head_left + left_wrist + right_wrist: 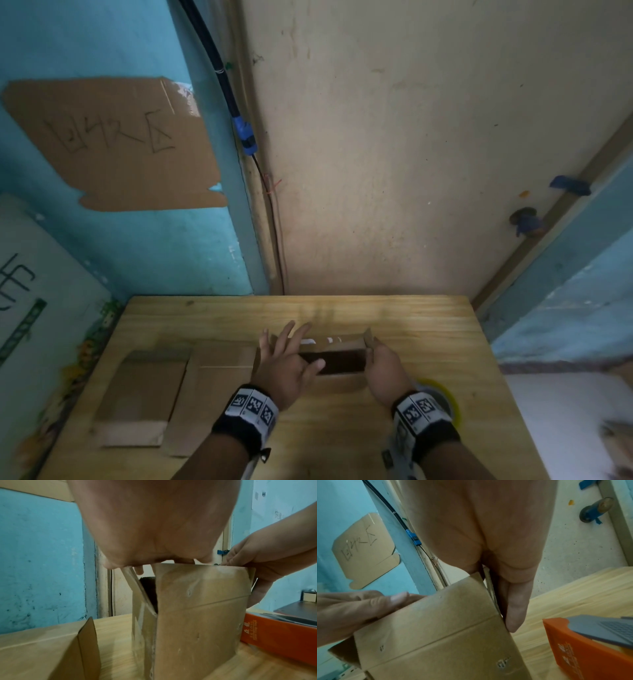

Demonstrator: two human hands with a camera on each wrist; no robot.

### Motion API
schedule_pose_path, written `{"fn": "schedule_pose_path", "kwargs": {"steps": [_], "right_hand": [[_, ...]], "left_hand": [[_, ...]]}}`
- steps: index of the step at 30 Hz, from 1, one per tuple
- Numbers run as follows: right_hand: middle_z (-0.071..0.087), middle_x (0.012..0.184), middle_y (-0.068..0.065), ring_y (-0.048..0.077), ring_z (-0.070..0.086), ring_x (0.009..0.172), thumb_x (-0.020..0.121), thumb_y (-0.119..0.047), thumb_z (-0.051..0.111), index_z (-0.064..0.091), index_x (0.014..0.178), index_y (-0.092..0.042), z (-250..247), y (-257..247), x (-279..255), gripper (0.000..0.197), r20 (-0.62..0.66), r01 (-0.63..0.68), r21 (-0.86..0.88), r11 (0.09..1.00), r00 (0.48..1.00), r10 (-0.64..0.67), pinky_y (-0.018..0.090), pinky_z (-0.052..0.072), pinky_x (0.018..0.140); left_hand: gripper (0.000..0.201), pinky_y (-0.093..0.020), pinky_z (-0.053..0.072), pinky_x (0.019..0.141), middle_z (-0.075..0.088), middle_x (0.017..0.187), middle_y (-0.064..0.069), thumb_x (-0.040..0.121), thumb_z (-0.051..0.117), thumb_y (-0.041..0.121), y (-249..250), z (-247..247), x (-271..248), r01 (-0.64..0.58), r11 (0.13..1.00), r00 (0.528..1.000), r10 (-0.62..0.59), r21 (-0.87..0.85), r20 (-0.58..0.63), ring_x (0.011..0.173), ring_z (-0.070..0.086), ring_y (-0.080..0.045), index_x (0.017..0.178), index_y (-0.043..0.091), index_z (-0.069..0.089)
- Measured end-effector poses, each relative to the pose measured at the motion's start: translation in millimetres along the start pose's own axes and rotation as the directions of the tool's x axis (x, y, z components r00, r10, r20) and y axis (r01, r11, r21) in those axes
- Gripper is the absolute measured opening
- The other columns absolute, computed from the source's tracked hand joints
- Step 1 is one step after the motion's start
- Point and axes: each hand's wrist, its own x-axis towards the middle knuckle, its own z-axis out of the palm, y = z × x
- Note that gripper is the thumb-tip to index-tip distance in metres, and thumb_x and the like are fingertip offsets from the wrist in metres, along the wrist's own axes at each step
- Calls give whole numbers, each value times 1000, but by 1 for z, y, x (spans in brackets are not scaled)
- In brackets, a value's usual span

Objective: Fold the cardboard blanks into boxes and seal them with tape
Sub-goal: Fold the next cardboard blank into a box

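Note:
A brown cardboard box [339,385] stands upright on the wooden table [428,342] with its top open and its inside dark. My left hand [287,359] lies over the box's left end with the fingers spread and straight; its thumb rests on the near flap [426,615]. My right hand [382,366] grips the upright right-hand flap [368,337], thumb on one side and fingers down the other [513,608]. In the left wrist view the box [197,622] shows its left flap [137,586] tilted inward under my palm [154,527].
Two flat cardboard blanks [137,394] [212,387] lie on the table's left half. A yellow tape roll [442,394] sits under my right wrist. An orange carton [582,653] with a grey laptop-like item [604,627] on it stands to the right. Walls close off the table's far side.

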Motion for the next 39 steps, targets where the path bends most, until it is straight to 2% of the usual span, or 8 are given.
{"fn": "schedule_pose_path", "kwargs": {"steps": [5, 12, 17, 22, 26, 29, 33, 39], "right_hand": [[70, 114, 10, 25, 70, 105, 108, -14, 50, 63, 119, -7, 9, 4, 13, 19, -42, -128, -145, 981, 992, 123, 38, 59, 91], [69, 116, 7, 24, 70, 107, 103, -16, 59, 65, 115, -13, 20, -6, 15, 13, -108, -183, -290, 939, 982, 158, 38, 60, 94], [67, 127, 8, 22, 68, 115, 106, -14, 54, 58, 129, -11, 22, -8, 10, 23, -37, -89, -416, 905, 996, 81, 34, 58, 98], [65, 134, 16, 26, 71, 109, 111, -20, 39, -9, 166, -9, 37, -6, -1, 74, 38, 35, -440, 897, 999, -21, 37, 60, 90], [57, 138, 22, 32, 67, 110, 110, -51, 30, -18, 166, -22, 41, 2, -3, 79, 94, 102, -458, 883, 993, -66, 42, 56, 95], [68, 118, 11, 24, 68, 97, 109, -44, 37, -21, 165, -21, 36, 2, -8, 84, 122, 121, -473, 873, 990, -71, 36, 57, 86], [72, 113, 8, 21, 63, 85, 110, -37, 38, -21, 164, -15, 30, -8, -12, 83, 127, 109, -512, 852, 991, -50, 32, 47, 73], [75, 98, 5, 22, 70, 84, 107, -37, 41, -28, 162, -26, 28, 6, -4, 89, 201, 162, -433, 887, 976, -80, 37, 59, 83]], "left_hand": [[31, -67, -12, 119, 1, 165, 16, 91, 52, 62, 2, 7, -6, -34, 990, 997, 44, 136, -68, 156, -18, -24, 87, 40, 73], [23, -32, 46, 95, 63, 122, 5, 102, 47, 30, 21, 13, -6, -157, 967, 982, 175, 198, -75, 115, 59, -18, 111, 25, 68], [65, -44, 37, 114, 34, 150, 12, 89, 62, 47, 9, 19, -1, -40, 993, 985, 58, 111, -161, 140, 33, -14, 148, 36, 38], [101, -58, 22, 122, 12, 166, 8, 79, 60, 63, -7, 20, 9, -7, 992, 993, 21, 127, -114, 153, 16, -17, 162, 30, 11], [97, -78, 3, 114, 21, 166, 6, 76, 48, 77, -12, 25, 7, 80, 965, 993, -56, 248, -105, 156, 20, -28, 161, 38, 22], [85, -71, 13, 116, 8, 162, 2, 79, 58, 75, -2, 23, 2, 191, 975, 974, -173, 116, -149, 155, 10, -36, 154, 50, 27], [61, -38, 49, 110, 15, 148, -2, 81, 80, 34, 14, 17, 0, 187, 967, 943, -227, -174, -244, 140, 37, -25, 131, 28, 46], [67, -36, 22, 126, -12, 165, -6, 78, 70, 12, 22, 27, 12, 137, 849, 957, -247, -510, -154, 157, -11, -28, 127, 29, 29]]}}
